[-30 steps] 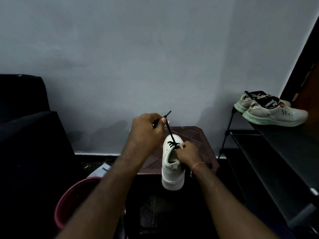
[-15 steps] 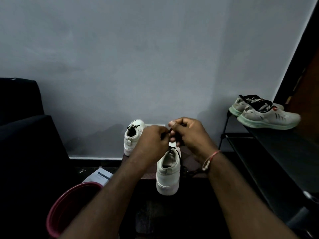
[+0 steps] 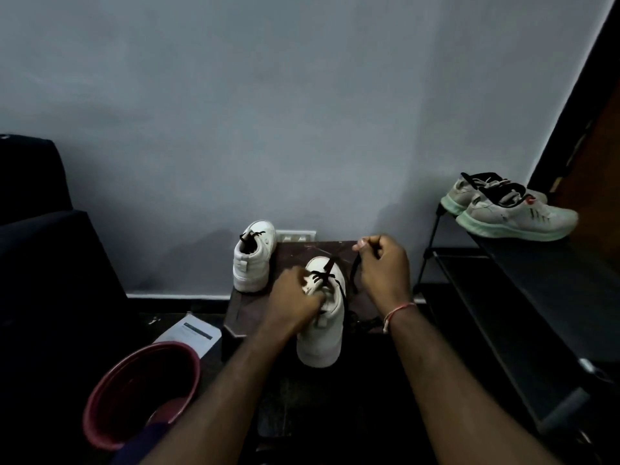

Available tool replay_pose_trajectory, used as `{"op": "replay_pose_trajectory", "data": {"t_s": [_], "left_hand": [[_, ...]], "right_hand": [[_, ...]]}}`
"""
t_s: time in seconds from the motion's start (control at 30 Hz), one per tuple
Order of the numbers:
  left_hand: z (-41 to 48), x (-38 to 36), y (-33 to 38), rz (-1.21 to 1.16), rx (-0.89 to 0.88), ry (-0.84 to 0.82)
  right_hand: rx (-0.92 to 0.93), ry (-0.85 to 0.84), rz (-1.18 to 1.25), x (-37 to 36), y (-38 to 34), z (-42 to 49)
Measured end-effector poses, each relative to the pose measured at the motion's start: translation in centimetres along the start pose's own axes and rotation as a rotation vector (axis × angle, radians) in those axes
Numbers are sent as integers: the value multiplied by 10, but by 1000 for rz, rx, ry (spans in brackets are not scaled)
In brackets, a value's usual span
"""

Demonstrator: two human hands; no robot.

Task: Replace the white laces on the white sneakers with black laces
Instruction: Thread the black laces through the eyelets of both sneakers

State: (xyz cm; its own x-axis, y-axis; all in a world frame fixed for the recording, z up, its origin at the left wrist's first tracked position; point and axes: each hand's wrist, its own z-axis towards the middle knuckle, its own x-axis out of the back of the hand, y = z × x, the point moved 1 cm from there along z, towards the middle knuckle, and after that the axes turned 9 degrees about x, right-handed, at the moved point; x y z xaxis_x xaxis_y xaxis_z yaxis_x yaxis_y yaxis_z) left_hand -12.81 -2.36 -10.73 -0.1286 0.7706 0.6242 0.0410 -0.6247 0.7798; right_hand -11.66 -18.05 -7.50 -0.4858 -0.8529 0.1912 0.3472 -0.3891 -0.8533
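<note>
A white sneaker (image 3: 322, 340) stands heel toward me on a dark brown stool (image 3: 255, 307), with a black lace (image 3: 327, 275) crossed through its front eyelets. My left hand (image 3: 295, 302) grips the sneaker at its tongue and upper. My right hand (image 3: 385, 266) is raised to the right of the shoe and pinches a strand of the black lace, which hangs below the fingers. A second white sneaker (image 3: 253, 261) with a black lace stands at the stool's back left corner.
A red bucket (image 3: 141, 394) sits on the floor at lower left, a white paper (image 3: 193, 333) beside it. A dark sofa (image 3: 40, 236) fills the left. A black shoe rack (image 3: 523, 297) on the right carries a pair of grey-green running shoes (image 3: 513, 213). A grey wall is behind.
My hands were together above the shoe half a second ago; now my right hand has drawn the lace out to the right and my left hand has dropped onto the sneaker's upper.
</note>
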Motion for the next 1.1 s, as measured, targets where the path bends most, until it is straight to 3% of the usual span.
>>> {"op": "replay_pose_trajectory", "data": {"t_s": [0.1,0.23,0.3,0.43,0.57,0.8,1.1], "left_hand": [[1,-5,-12,23,26,48],[16,-8,-14,154,-52,163],[17,-9,-20,112,-57,190],[20,-11,-32,17,-3,190],[17,-12,-35,-88,50,194],[16,-9,-40,-203,34,101],[16,-13,-46,-261,2,65]], "right_hand": [[-6,-205,51,-23,-1,-18],[131,-343,-275,-48,11,-34],[210,-330,-445,-50,10,-40],[241,-302,-487,-52,9,-42],[241,-423,-519,-49,9,-41],[151,-447,-460,-47,5,-43],[111,-352,-429,-51,8,-44]]}}
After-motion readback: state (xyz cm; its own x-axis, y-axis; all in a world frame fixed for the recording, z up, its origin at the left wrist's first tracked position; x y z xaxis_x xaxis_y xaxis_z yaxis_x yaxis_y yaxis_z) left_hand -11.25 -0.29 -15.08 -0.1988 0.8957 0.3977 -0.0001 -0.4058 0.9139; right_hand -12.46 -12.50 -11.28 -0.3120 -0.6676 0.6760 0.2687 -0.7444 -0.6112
